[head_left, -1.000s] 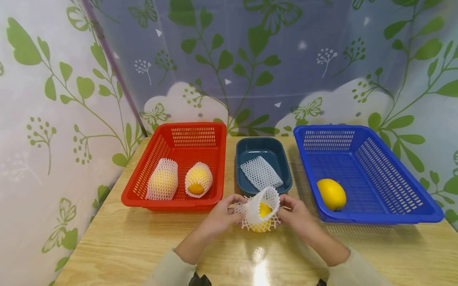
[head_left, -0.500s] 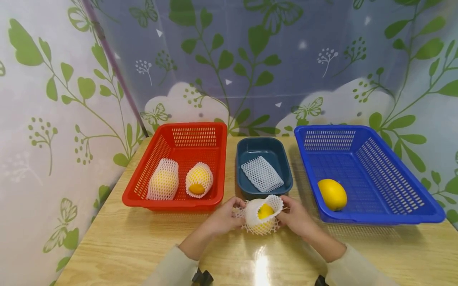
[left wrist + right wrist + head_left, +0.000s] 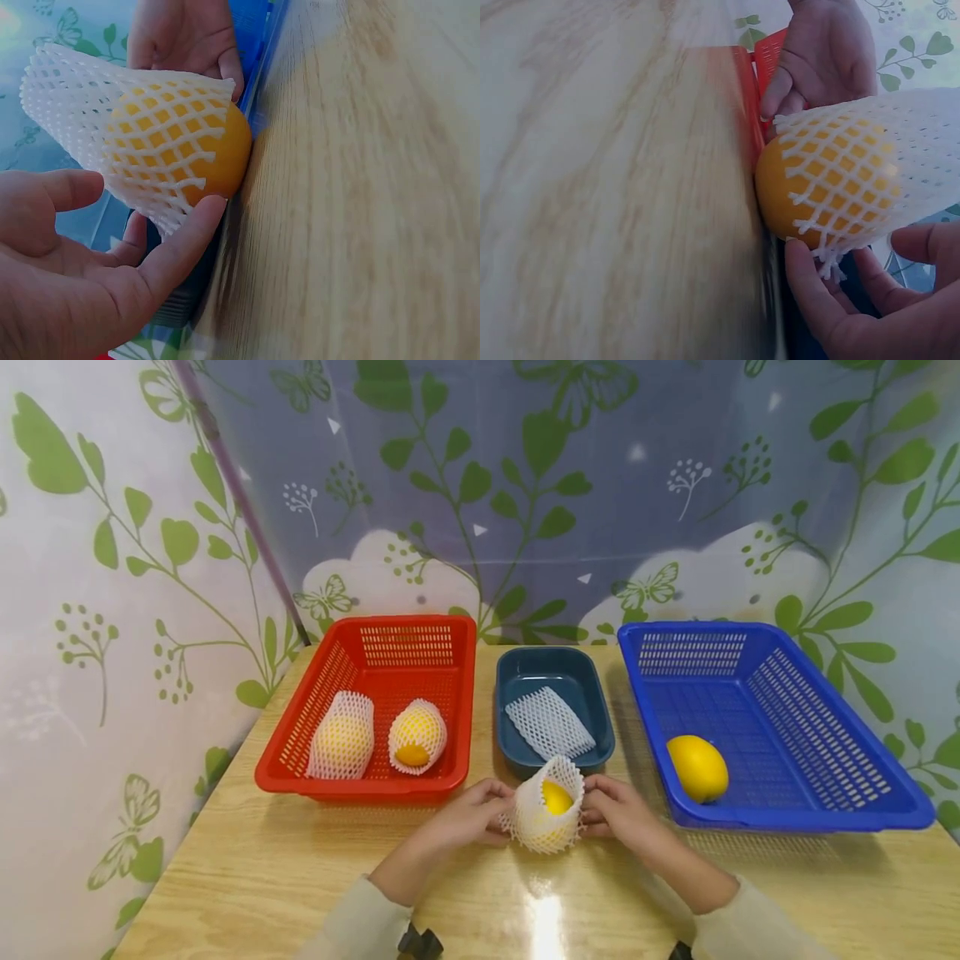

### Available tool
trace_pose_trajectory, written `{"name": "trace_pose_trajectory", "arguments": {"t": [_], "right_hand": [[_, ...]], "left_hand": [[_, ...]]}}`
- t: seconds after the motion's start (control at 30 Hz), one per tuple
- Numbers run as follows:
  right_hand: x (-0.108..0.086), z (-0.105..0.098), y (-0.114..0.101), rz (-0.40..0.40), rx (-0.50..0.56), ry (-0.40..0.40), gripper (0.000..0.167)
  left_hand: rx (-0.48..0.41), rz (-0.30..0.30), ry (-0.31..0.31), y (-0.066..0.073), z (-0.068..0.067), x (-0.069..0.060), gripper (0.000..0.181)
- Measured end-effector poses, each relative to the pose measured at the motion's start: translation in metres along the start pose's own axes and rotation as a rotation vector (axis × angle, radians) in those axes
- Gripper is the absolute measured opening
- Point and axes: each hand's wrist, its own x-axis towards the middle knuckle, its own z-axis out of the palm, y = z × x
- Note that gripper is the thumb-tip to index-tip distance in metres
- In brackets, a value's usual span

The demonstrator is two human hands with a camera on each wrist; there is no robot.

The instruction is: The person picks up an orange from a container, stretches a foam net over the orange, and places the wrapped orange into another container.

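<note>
The fruit [image 3: 557,797] stands lengthwise upright between left hand [image 3: 470,814] and right hand [image 3: 619,811], net [image 3: 531,814] gaping upward. Both touch it, fingers relaxed.

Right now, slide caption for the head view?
Left hand and right hand flank a yellow fruit in white netting, in front of teal tray set between red basket and blue basket.

A table [image 3: 247,877] bears a red basket [image 3: 382,681], teal tray [image 3: 542,667] and blue basket [image 3: 757,743].

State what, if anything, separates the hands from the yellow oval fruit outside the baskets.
Only the white foam mesh sleeve around the yellow oval fruit lies between it and the left hand and right hand. The fruit's lower end is bare, and nothing visible blocks the hands there.
</note>
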Motion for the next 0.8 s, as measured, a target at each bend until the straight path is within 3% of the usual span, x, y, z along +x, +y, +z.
{"name": "trace_pose_trajectory", "arguments": {"t": [0.23, 0.4, 0.57, 0.8], "right_hand": [[-0.005, -0.012, 0.001, -0.007, 0.046, -0.167, 0.037], [-0.005, -0.014, 0.008, -0.046, 0.144, -0.269, 0.034], [-0.005, -0.012, 0.012, -0.069, 0.241, -0.296, 0.022], [-0.007, -0.01, 0.007, -0.098, 0.3, -0.284, 0.025]], "left_hand": [[-0.038, 0.066, -0.082, -0.004, -0.004, -0.001, 0.03], [-0.088, 0.081, -0.15, -0.008, -0.005, 0.002, 0.032], [-0.127, 0.084, -0.155, -0.01, -0.004, 0.003, 0.032], [-0.142, 0.097, -0.121, 0.001, -0.003, -0.002, 0.036]]}}
